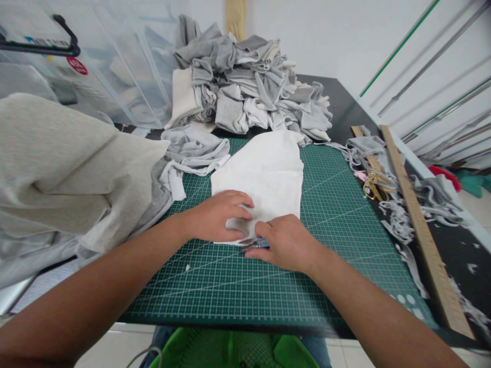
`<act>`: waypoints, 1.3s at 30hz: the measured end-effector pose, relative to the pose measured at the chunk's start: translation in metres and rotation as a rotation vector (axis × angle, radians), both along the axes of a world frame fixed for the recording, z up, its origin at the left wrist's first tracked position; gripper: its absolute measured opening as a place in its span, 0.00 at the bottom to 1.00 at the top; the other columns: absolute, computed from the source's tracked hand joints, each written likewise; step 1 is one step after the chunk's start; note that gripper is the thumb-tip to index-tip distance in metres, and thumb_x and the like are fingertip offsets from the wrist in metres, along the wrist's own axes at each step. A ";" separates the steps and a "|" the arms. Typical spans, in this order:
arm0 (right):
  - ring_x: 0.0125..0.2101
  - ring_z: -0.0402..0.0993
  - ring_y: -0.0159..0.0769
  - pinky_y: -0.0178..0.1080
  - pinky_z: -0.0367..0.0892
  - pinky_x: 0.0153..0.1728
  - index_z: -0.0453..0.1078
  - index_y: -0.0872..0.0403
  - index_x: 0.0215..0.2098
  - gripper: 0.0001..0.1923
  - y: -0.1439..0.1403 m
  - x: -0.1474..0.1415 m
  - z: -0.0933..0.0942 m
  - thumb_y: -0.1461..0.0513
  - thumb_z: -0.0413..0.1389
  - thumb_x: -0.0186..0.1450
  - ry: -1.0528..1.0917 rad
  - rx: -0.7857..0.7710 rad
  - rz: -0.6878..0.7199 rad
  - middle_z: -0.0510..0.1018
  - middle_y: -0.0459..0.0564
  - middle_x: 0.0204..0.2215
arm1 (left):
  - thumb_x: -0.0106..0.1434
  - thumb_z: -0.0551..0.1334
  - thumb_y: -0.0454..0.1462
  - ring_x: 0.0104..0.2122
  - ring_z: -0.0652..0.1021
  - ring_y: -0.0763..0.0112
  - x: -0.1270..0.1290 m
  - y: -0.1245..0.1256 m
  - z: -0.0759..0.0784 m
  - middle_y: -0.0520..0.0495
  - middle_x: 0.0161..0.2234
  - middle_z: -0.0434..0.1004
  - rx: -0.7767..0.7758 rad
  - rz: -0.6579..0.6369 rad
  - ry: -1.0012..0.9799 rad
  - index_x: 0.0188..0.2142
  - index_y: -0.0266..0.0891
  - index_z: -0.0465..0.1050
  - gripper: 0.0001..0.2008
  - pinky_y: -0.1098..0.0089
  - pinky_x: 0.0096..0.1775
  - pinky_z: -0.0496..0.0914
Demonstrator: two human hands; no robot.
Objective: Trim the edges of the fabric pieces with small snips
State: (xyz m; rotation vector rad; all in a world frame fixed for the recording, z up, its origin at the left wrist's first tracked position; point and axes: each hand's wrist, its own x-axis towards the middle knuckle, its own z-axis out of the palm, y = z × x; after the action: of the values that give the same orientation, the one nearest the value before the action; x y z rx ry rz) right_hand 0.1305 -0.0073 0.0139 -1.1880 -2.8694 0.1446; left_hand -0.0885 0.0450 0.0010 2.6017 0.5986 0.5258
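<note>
head view: i see white fabric piece [264, 176] flat on green cutting mat [337, 214], long axis running away from me toward grey fabric pile [245, 82]. my left hand [217, 215] pressed flat on its near edge, fingers spread, gripping nothing. my right hand [286, 243] touching same near edge, closed round small blue-handled tool [256, 244], blade hidden. both hands equally near fabric. gold scissors [374, 185] well right of mat, beside wooden ruler [418, 225] on surface.

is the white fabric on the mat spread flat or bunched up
Mostly spread flat: the white fabric lies smooth on the green cutting mat, bunched only slightly under the left hand.
</note>
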 end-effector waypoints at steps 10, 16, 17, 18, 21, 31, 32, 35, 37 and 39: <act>0.25 0.75 0.39 0.37 0.50 0.24 0.68 0.54 0.37 0.25 -0.001 -0.003 0.001 0.41 0.52 0.60 -0.013 -0.017 0.009 0.79 0.48 0.24 | 0.53 0.67 0.39 0.51 0.70 0.60 0.000 0.001 -0.001 0.44 0.50 0.70 0.004 -0.002 0.001 0.43 0.41 0.73 0.17 0.57 0.54 0.62; 0.25 0.75 0.39 0.37 0.52 0.25 0.69 0.54 0.37 0.25 -0.001 -0.004 0.001 0.41 0.52 0.60 -0.006 -0.033 0.009 0.79 0.48 0.24 | 0.53 0.67 0.40 0.51 0.70 0.60 0.000 0.001 -0.001 0.44 0.50 0.70 0.004 -0.001 0.005 0.43 0.41 0.73 0.17 0.57 0.55 0.62; 0.25 0.75 0.39 0.37 0.52 0.25 0.69 0.54 0.37 0.25 -0.001 -0.005 0.002 0.41 0.53 0.60 -0.005 -0.035 0.012 0.79 0.48 0.24 | 0.53 0.67 0.39 0.51 0.70 0.60 0.000 0.001 -0.001 0.44 0.50 0.70 0.001 -0.002 0.004 0.43 0.41 0.73 0.17 0.57 0.54 0.62; 0.26 0.75 0.39 0.37 0.53 0.25 0.69 0.54 0.37 0.25 -0.001 -0.006 0.002 0.41 0.53 0.60 -0.005 -0.037 0.015 0.79 0.48 0.24 | 0.53 0.67 0.39 0.51 0.69 0.60 0.000 0.001 -0.001 0.44 0.50 0.70 -0.002 -0.003 0.001 0.43 0.41 0.73 0.17 0.57 0.54 0.62; 0.26 0.75 0.39 0.37 0.54 0.25 0.69 0.54 0.38 0.25 0.000 -0.009 0.002 0.42 0.53 0.60 -0.004 -0.049 0.032 0.79 0.48 0.25 | 0.52 0.68 0.39 0.51 0.70 0.60 0.000 0.001 -0.002 0.44 0.50 0.70 -0.007 0.000 -0.010 0.43 0.41 0.73 0.17 0.57 0.54 0.62; 0.29 0.76 0.40 0.38 0.56 0.27 0.69 0.56 0.41 0.26 -0.006 -0.013 0.000 0.42 0.52 0.62 0.055 -0.121 0.170 0.80 0.49 0.28 | 0.53 0.68 0.41 0.52 0.70 0.59 0.000 0.002 -0.004 0.44 0.51 0.70 -0.009 0.007 -0.024 0.43 0.42 0.74 0.18 0.56 0.54 0.62; 0.29 0.75 0.40 0.38 0.56 0.27 0.69 0.55 0.41 0.26 -0.006 -0.012 0.000 0.42 0.51 0.62 0.061 -0.123 0.172 0.79 0.49 0.28 | 0.53 0.68 0.41 0.52 0.70 0.59 0.000 0.002 -0.004 0.44 0.51 0.70 -0.011 0.007 -0.024 0.44 0.42 0.74 0.18 0.56 0.54 0.62; 0.26 0.74 0.39 0.37 0.54 0.26 0.69 0.55 0.40 0.27 -0.006 -0.009 0.000 0.41 0.50 0.62 0.069 -0.110 0.154 0.79 0.48 0.26 | 0.53 0.68 0.41 0.52 0.70 0.59 0.000 0.002 -0.005 0.44 0.51 0.70 -0.018 0.007 -0.021 0.44 0.43 0.73 0.18 0.56 0.55 0.62; 0.25 0.74 0.38 0.37 0.53 0.25 0.69 0.55 0.39 0.27 -0.005 -0.006 0.001 0.40 0.50 0.62 0.067 -0.093 0.128 0.78 0.47 0.24 | 0.53 0.68 0.40 0.52 0.70 0.59 -0.001 0.002 -0.004 0.44 0.51 0.70 -0.021 0.009 -0.016 0.44 0.43 0.73 0.18 0.56 0.54 0.62; 0.25 0.73 0.38 0.36 0.52 0.25 0.69 0.54 0.38 0.26 -0.003 -0.003 0.001 0.41 0.50 0.61 0.058 -0.070 0.094 0.78 0.47 0.23 | 0.53 0.68 0.40 0.52 0.69 0.59 -0.001 0.001 -0.004 0.44 0.51 0.70 -0.016 0.007 -0.010 0.44 0.42 0.73 0.18 0.56 0.54 0.62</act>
State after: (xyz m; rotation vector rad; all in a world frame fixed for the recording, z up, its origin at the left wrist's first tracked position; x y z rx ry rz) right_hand 0.1278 -0.0105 0.0153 -1.0405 -2.8927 0.2799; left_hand -0.0893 0.0464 -0.0031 2.5810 0.6069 0.5333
